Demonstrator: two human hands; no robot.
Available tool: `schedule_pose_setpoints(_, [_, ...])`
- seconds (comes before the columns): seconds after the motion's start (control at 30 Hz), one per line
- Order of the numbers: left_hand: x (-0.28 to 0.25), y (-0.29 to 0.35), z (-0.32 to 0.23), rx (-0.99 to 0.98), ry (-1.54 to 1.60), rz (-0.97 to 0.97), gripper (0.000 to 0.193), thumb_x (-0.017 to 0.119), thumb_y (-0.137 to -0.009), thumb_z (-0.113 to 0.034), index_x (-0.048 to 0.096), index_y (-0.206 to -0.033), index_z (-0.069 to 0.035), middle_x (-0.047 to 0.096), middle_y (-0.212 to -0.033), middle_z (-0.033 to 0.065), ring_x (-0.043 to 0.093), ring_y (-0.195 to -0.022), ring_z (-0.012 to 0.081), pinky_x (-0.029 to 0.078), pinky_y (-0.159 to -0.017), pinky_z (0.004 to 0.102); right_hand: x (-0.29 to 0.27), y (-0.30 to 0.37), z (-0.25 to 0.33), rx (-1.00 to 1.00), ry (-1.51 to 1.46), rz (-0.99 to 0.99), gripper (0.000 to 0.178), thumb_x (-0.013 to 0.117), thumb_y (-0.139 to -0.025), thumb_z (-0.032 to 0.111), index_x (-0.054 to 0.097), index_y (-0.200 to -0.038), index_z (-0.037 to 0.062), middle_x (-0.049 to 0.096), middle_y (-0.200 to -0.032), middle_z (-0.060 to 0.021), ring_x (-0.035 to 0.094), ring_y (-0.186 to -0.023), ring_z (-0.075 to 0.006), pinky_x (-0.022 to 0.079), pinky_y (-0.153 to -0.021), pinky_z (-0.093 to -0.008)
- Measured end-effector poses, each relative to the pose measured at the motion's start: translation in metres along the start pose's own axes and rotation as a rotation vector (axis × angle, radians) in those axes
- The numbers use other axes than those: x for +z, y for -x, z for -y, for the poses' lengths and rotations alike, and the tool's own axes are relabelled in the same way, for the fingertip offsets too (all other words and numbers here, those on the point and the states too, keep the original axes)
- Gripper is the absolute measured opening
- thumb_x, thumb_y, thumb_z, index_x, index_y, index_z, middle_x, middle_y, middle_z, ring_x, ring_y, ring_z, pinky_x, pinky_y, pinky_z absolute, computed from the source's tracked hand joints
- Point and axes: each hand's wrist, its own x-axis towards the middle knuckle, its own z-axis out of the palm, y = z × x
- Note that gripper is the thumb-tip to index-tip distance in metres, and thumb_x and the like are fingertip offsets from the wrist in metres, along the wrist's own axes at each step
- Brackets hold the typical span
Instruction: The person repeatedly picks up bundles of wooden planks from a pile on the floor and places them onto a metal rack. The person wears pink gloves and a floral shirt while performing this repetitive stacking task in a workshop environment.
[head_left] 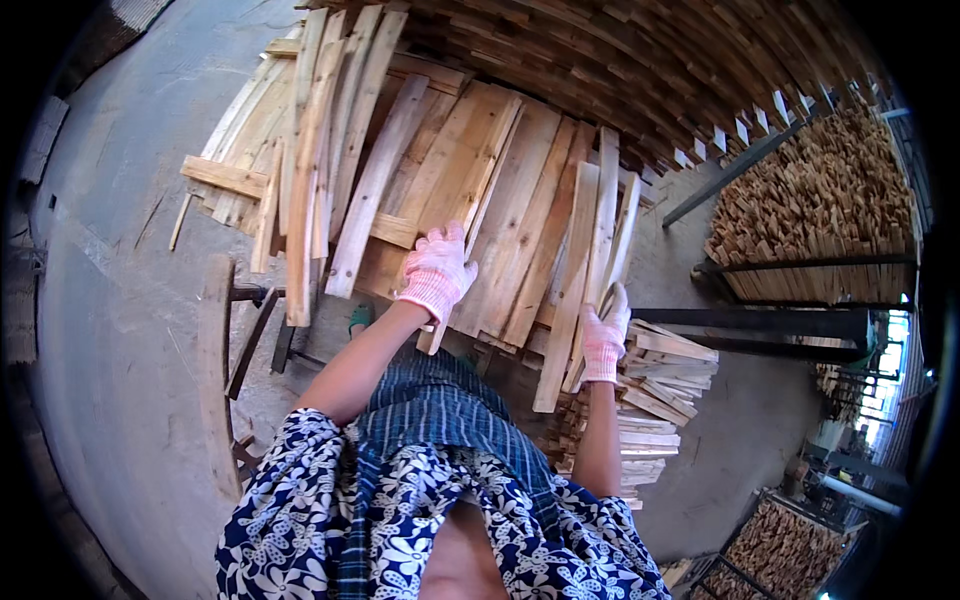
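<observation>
My left hand (438, 272), in a pale pink knit glove, is closed over a narrow wooden strip (492, 182) that slants across the wide boards. The strip's near end sticks out below my wrist. On the right, my gloved right hand (604, 335) grips a wooden slat (603, 220) at the edge of the pile, its thumb on the near side and its fingers partly hidden. Close beside it lies another slat (567, 300), its end jutting toward me. Wide boards (513, 220) lie side by side between my hands.
Loose slats (315, 150) overlap at the left of the pile. A bench-like wooden rail (218, 370) stands left of me. Below my right hand are stacked short pieces (645, 440). A black metal bar (750, 322) extends right, near a large wood stack (815, 205).
</observation>
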Motion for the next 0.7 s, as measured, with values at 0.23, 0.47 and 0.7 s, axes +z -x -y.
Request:
schedule_pose_setpoints(0.23, [0.031, 0.000, -0.017, 0.149, -0.107, -0.042, 0.075, 0.068, -0.088, -0.041, 0.037, -0.149, -0.010, 0.051, -0.136, 0.0244, 0.057, -0.120, 0.0419, 0.051, -0.095, 0.0495, 0.029, -0.078, -0.006, -0.152, -0.003, 0.072, 0.073, 0.069, -0.088, 0.019, 0.041, -0.154, 0.0226, 0.047, -0.131, -0.0288, 0.054, -0.117, -0.0447, 0.044, -0.104, -0.0474])
schedule_pose_setpoints(0.47, [0.053, -0.015, 0.039, 0.247, 0.506, -0.309, 0.071, 0.069, -0.085, -0.024, 0.040, -0.149, -0.012, 0.052, -0.129, 0.0278, 0.053, -0.120, 0.0461, 0.045, -0.104, 0.0508, 0.006, -0.057, -0.006, 0.084, 0.008, 0.156, 0.071, 0.069, -0.090, 0.022, 0.041, -0.155, 0.0251, 0.050, -0.129, -0.0329, 0.054, -0.122, -0.0466, 0.045, -0.106, -0.0471])
schedule_pose_setpoints(0.7, [0.049, -0.015, 0.026, 0.241, 0.307, -0.361, 0.066, 0.070, -0.084, -0.022, 0.046, -0.144, -0.010, 0.056, -0.123, 0.0270, 0.057, -0.113, 0.0452, 0.047, -0.099, 0.0519, -0.008, -0.038, 0.024, -0.088, 0.680, 0.029, 0.060, 0.072, -0.087, 0.036, 0.053, -0.142, 0.0201, 0.049, -0.143, -0.0255, 0.053, -0.125, -0.0456, 0.047, -0.098, -0.0565])
